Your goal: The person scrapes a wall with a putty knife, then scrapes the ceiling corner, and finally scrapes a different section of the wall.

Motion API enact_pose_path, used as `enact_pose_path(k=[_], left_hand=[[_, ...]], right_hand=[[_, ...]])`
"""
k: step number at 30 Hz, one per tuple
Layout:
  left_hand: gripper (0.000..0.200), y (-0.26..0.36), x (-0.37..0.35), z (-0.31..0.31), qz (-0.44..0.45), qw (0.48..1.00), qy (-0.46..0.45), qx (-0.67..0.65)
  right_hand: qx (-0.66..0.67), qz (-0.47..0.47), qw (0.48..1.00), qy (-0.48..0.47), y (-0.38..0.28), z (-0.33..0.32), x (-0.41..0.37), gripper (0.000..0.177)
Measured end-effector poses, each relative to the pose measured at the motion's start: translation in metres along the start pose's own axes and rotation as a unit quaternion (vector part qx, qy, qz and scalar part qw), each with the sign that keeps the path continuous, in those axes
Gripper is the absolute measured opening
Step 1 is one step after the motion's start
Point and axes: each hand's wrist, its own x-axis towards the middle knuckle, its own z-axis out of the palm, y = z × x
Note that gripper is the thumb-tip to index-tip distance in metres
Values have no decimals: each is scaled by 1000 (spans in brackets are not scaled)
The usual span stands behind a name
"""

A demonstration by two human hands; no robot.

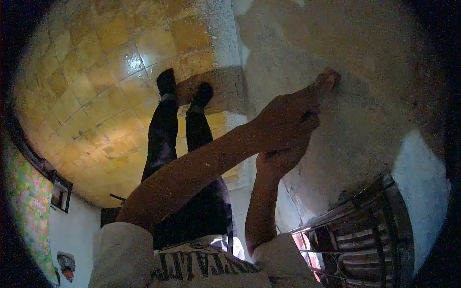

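Note:
My left hand (293,110) reaches across in front of me to the stained, rough plaster wall (365,129). Its fingers are closed, and the tips (328,79) press together right at the wall surface. Just below it, my right hand (285,156) is bent up at the wrist with its fingers curled, overlapping the underside of the left hand. Both hands are in deep shade, and I cannot tell what is in them.
My feet (203,93) in dark footwear stand on a yellow tiled floor (110,62) beside the wall. A dark slatted wooden piece (365,235) is at the lower right. A floral curtain (31,206) hangs at the far left near a white wall (77,218).

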Motion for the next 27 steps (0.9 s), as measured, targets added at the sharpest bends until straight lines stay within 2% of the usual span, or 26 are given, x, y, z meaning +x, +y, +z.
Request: enact_pose_path(k=[1,2,3,4,6,7,8,10,11,12,14,17,20,23,24,25,27], left_hand=[[73,-7,2,-3,-6,1000,12,17],[71,-17,6,-6,-14,999,23,31],[69,-29,12,-14,-22,999,27,39],[68,-40,17,-22,-29,998,30,47],[67,-66,26,-35,-19,996,44,72],[66,-80,28,-34,-1,993,64,98],[64,-96,28,-24,46,981,111,152],[63,-109,18,-18,37,979,114,168],[62,-114,11,-21,-13,988,75,131],[62,-113,14,-26,-28,990,71,119],[61,-108,28,-41,-33,988,99,116],[61,-167,50,-43,-57,943,125,302],[61,-149,40,-73,-156,966,-11,206],[64,-119,37,-75,-176,967,-33,180],[64,-129,47,-77,-183,962,-36,200],[65,-135,51,-78,-178,958,-39,223],[65,-144,60,-81,-150,948,-46,277]], right_hand=[[-51,30,998,-19,12,6,1,48],[-88,21,995,-31,22,14,6,48],[-125,11,991,-41,33,23,11,47],[-144,-40,988,-44,44,41,24,46],[-35,-13,998,-43,55,63,35,46],[96,61,993,-35,52,73,37,47],[227,132,965,-25,50,82,38,48],[355,241,903,-19,49,82,29,50],[414,294,861,-9,50,80,24,51],[416,294,860,-20,59,89,28,49],[329,219,916,-64,87,120,52,46],[184,96,973,-98,105,150,64,41],[172,128,967,-138,111,151,51,36],[272,258,906,-197,122,148,59,29],[321,307,872,-207,125,146,62,25],[410,361,806,-227,121,141,62,21],[494,408,736,-220,108,135,60,21]])
